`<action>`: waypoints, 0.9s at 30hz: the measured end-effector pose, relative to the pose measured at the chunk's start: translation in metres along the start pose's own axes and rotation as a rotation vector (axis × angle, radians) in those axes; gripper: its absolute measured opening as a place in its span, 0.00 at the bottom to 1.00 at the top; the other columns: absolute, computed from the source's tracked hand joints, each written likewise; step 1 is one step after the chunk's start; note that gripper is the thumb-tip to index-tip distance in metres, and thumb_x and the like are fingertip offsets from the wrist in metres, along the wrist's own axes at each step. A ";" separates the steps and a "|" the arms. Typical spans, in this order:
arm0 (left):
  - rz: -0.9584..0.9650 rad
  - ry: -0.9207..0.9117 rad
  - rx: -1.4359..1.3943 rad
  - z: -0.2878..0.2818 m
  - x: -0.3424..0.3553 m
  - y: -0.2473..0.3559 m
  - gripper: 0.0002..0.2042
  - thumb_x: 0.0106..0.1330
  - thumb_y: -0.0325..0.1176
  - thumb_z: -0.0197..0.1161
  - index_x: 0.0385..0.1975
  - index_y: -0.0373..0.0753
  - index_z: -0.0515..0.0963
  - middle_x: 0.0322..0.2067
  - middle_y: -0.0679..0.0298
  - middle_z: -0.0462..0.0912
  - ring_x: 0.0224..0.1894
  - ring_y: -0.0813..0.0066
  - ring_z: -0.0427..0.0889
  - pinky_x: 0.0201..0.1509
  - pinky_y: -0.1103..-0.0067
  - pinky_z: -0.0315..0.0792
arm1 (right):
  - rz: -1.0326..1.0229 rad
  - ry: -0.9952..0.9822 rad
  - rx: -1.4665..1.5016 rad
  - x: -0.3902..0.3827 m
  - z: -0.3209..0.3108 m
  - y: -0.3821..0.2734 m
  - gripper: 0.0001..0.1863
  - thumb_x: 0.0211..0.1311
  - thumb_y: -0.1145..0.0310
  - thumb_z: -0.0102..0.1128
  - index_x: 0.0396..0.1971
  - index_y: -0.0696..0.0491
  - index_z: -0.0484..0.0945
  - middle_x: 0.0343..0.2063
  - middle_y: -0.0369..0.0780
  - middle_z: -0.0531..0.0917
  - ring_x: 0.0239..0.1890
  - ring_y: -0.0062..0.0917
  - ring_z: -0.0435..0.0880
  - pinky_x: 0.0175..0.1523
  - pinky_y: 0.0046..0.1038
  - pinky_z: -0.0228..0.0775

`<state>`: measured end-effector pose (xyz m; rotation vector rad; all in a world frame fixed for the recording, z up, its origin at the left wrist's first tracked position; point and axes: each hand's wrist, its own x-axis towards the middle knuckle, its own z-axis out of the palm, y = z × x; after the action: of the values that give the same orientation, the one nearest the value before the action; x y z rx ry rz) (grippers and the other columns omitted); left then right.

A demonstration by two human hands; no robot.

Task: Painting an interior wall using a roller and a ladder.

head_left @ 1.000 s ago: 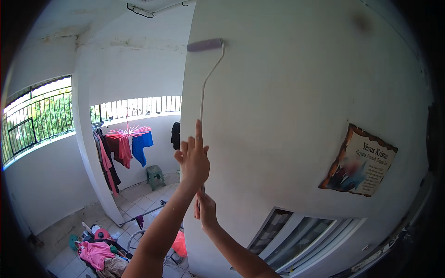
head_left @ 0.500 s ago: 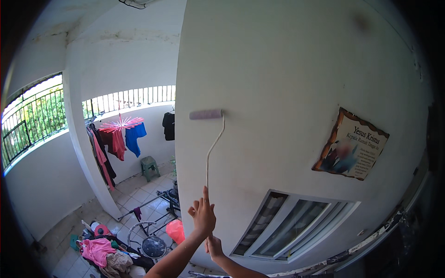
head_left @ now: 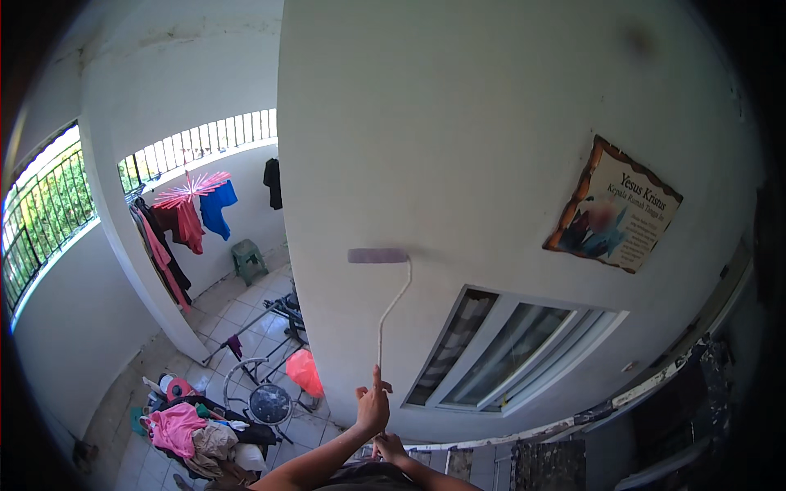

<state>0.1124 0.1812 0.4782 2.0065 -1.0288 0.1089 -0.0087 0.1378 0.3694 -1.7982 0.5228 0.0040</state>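
A paint roller (head_left: 377, 256) with a pale purple sleeve lies level against the white wall (head_left: 458, 147), left of and above the window. Its thin, bent white frame (head_left: 392, 309) runs down to my hands. My left hand (head_left: 372, 409) is wrapped round the roller's shaft, with the index finger stretched up along it. Lower down, my right hand (head_left: 390, 448) is closed round the handle's lower part. Most of the handle is hidden behind my hands and left forearm.
A sliding window (head_left: 512, 352) is set low in the wall, and a picture plaque (head_left: 614, 204) hangs right of it. To the left are a clothes pile (head_left: 192, 438), a round-seated chair (head_left: 270, 403), an orange-red bag (head_left: 304, 373), a green stool (head_left: 248, 260) and hanging laundry (head_left: 216, 209).
The roller has moved down the wall, now near the height of the window's top edge. Both hands have come lower with it, keeping their grip. The view has tilted downward.
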 end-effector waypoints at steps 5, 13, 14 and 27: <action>0.043 -0.158 -0.025 0.015 -0.008 0.011 0.40 0.59 0.18 0.45 0.69 0.35 0.31 0.41 0.61 0.79 0.38 0.63 0.80 0.54 0.60 0.57 | -0.008 0.075 -0.109 -0.007 0.005 0.026 0.32 0.61 0.38 0.45 0.18 0.54 0.79 0.12 0.37 0.81 0.19 0.29 0.82 0.32 0.33 0.73; -0.010 -0.112 -0.002 -0.006 0.038 0.053 0.39 0.58 0.18 0.46 0.70 0.33 0.36 0.41 0.60 0.78 0.40 0.64 0.79 0.52 0.65 0.60 | 0.174 0.305 0.037 -0.014 -0.012 -0.062 0.34 0.61 0.38 0.47 0.20 0.58 0.78 0.11 0.43 0.79 0.20 0.33 0.84 0.33 0.35 0.75; 0.047 0.003 0.004 -0.011 0.051 0.059 0.38 0.58 0.18 0.46 0.70 0.33 0.37 0.40 0.59 0.77 0.40 0.65 0.78 0.50 0.66 0.61 | 0.178 0.378 0.033 -0.011 -0.016 -0.076 0.33 0.62 0.39 0.47 0.21 0.59 0.77 0.11 0.45 0.79 0.22 0.37 0.84 0.34 0.38 0.75; 0.121 0.067 -0.021 0.024 0.070 0.048 0.37 0.59 0.20 0.49 0.69 0.30 0.39 0.37 0.59 0.76 0.36 0.63 0.78 0.38 0.68 0.67 | 0.168 0.579 -0.105 0.029 -0.028 -0.021 0.26 0.63 0.47 0.49 0.26 0.58 0.79 0.27 0.53 0.81 0.36 0.53 0.79 0.40 0.49 0.69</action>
<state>0.1184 0.1058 0.5235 1.9081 -1.1034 0.2275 0.0178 0.1057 0.3894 -1.8450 1.1002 -0.3890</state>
